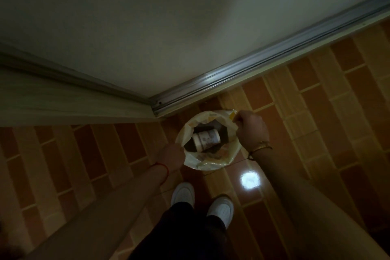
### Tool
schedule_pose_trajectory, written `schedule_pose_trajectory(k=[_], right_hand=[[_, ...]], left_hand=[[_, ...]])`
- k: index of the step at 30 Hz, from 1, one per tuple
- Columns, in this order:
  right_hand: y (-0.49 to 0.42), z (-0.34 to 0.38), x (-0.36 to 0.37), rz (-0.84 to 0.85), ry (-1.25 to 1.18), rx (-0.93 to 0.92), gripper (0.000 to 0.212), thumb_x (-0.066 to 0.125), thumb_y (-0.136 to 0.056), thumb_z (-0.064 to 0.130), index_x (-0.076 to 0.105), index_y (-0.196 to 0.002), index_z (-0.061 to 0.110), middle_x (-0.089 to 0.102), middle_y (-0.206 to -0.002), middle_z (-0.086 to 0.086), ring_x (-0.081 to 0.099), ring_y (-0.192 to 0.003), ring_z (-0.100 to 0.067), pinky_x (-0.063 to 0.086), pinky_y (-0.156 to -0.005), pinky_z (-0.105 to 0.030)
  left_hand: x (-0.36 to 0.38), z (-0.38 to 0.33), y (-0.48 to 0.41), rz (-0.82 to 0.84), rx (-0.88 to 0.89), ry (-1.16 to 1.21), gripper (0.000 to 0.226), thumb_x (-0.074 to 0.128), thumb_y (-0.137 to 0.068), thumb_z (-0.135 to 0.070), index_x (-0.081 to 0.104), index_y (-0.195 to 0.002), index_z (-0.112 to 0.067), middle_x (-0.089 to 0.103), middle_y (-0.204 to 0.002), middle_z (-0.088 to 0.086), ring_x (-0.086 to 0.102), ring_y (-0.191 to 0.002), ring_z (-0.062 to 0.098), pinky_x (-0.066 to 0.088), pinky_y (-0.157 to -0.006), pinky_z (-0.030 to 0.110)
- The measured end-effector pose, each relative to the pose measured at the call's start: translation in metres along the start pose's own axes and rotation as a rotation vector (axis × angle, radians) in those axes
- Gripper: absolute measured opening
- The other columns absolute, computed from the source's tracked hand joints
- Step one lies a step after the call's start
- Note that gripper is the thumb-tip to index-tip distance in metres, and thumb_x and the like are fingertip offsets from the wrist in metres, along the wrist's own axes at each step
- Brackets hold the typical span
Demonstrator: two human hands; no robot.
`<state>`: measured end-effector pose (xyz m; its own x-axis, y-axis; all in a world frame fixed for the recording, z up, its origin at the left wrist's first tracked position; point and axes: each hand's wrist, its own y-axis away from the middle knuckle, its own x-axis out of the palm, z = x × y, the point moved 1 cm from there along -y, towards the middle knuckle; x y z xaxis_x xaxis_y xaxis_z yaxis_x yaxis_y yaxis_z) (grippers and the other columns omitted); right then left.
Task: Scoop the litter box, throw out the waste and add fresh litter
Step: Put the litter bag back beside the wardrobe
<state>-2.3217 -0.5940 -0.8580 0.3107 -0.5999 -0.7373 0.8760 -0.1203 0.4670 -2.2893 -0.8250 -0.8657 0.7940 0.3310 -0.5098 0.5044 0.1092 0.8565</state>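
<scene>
Down by the grey metal door track (232, 74), over the orange tiled floor (316, 112), a pale crumpled plastic bag (211, 163) is held open. The left hand (172, 155) and right hand (251, 131) each have their fingers curled on opposite rims. A pale printed cylinder (205, 139) lies inside. This appears to be the waste step. Next, the rims need gathering evenly to close it.

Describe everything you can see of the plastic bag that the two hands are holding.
The bag is thin, whitish, crinkled plastic with faint yellow and greenish print. Its mouth is held wide open and faces up, over the tiled floor. The left hand grips its left rim and the right hand grips its far right rim. Inside lie a pale printed cylinder on its side and dark items too dim to identify.
</scene>
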Motion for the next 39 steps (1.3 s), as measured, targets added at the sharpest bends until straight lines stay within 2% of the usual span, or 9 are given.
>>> schedule_pose_trajectory(k=[6, 11, 14, 17, 23, 26, 30, 35, 39], right_hand=[[0.016, -0.010, -0.016, 0.055, 0.052, 0.050, 0.017, 0.054, -0.087, 0.011, 0.068, -0.098, 0.013, 0.070, -0.098, -0.010, 0.063, -0.091, -0.030, 0.040, -0.065, -0.027], [0.057, -0.002, -0.031, 0.082, 0.004, 0.100, 0.018, 0.056, -0.090, 0.015, 0.068, -0.103, 0.011, 0.070, -0.100, -0.011, 0.064, -0.091, -0.028, 0.045, -0.071, -0.029], [0.082, 0.014, -0.047, 0.112, -0.033, 0.105, 0.022, 0.056, -0.091, 0.017, 0.067, -0.110, 0.012, 0.069, -0.109, -0.009, 0.063, -0.098, -0.026, 0.040, -0.074, -0.024], [0.101, 0.037, -0.071, 0.137, -0.086, 0.121, 0.026, 0.056, -0.093, 0.018, 0.065, -0.116, 0.012, 0.066, -0.118, -0.008, 0.062, -0.104, -0.026, 0.043, -0.081, -0.026], [0.140, 0.094, -0.146, 0.138, -0.062, 0.055, 0.036, 0.055, -0.094, 0.023, 0.058, -0.127, 0.008, 0.061, -0.127, -0.011, 0.055, -0.117, -0.028, 0.042, -0.094, -0.033], [0.161, 0.124, -0.188, 0.129, 0.001, -0.006, 0.035, 0.055, -0.094, 0.022, 0.057, -0.126, 0.008, 0.062, -0.124, -0.013, 0.056, -0.115, -0.029, 0.045, -0.094, -0.037], [0.196, 0.166, -0.240, 0.085, 0.082, -0.059, 0.033, 0.055, -0.092, 0.023, 0.058, -0.123, 0.011, 0.063, -0.118, -0.013, 0.057, -0.110, -0.031, 0.049, -0.088, -0.044], [0.255, 0.219, -0.300, 0.045, 0.161, -0.119, 0.035, 0.056, -0.091, 0.024, 0.056, -0.126, 0.016, 0.059, -0.127, -0.008, 0.052, -0.117, -0.028, 0.046, -0.094, -0.040], [0.302, 0.255, -0.342, 0.038, 0.204, -0.161, 0.034, 0.057, -0.090, 0.026, 0.058, -0.124, 0.022, 0.063, -0.121, -0.003, 0.054, -0.114, -0.025, 0.047, -0.089, -0.035]], left_hand=[[0.001, 0.005, 0.024, -0.016, 0.056, 0.100, 0.034, 0.034, -0.104, -0.014, 0.057, -0.121, 0.005, 0.059, -0.124, 0.021, 0.057, -0.114, 0.034, 0.045, -0.096, 0.038], [-0.013, 0.011, 0.061, -0.115, 0.127, 0.233, 0.035, 0.035, -0.104, -0.025, 0.061, -0.097, -0.002, 0.065, -0.100, 0.019, 0.060, -0.082, 0.024, 0.045, -0.070, 0.031], [-0.030, 0.003, 0.094, -0.133, 0.180, 0.347, 0.029, 0.039, -0.102, -0.028, 0.062, -0.096, -0.012, 0.063, -0.089, 0.014, 0.060, -0.077, 0.020, 0.043, -0.067, 0.029], [-0.056, -0.007, 0.134, -0.120, 0.250, 0.372, 0.023, 0.044, -0.100, -0.028, 0.063, -0.107, -0.017, 0.063, -0.097, 0.002, 0.059, -0.085, 0.014, 0.050, -0.076, 0.034], [-0.125, -0.022, 0.221, -0.215, 0.461, 0.258, 0.020, 0.047, -0.099, -0.022, 0.061, -0.114, -0.019, 0.065, -0.107, 0.002, 0.062, -0.098, 0.015, 0.050, -0.081, 0.027], [-0.162, -0.027, 0.267, -0.281, 0.574, 0.148, 0.025, 0.048, -0.099, -0.020, 0.059, -0.120, -0.016, 0.064, -0.111, 0.004, 0.062, -0.101, 0.016, 0.052, -0.084, 0.030], [-0.207, -0.032, 0.328, -0.388, 0.664, 0.052, 0.024, 0.049, -0.097, -0.019, 0.062, -0.117, -0.015, 0.064, -0.109, 0.004, 0.060, -0.101, 0.017, 0.052, -0.087, 0.035], [-0.250, -0.026, 0.403, -0.433, 0.708, 0.009, 0.026, 0.051, -0.093, -0.022, 0.064, -0.115, -0.018, 0.066, -0.111, 0.003, 0.059, -0.107, 0.020, 0.050, -0.093, 0.038], [-0.277, -0.022, 0.466, -0.542, 0.779, -0.041, 0.027, 0.054, -0.091, -0.020, 0.064, -0.116, -0.017, 0.066, -0.112, 0.004, 0.056, -0.109, 0.025, 0.048, -0.093, 0.041]])
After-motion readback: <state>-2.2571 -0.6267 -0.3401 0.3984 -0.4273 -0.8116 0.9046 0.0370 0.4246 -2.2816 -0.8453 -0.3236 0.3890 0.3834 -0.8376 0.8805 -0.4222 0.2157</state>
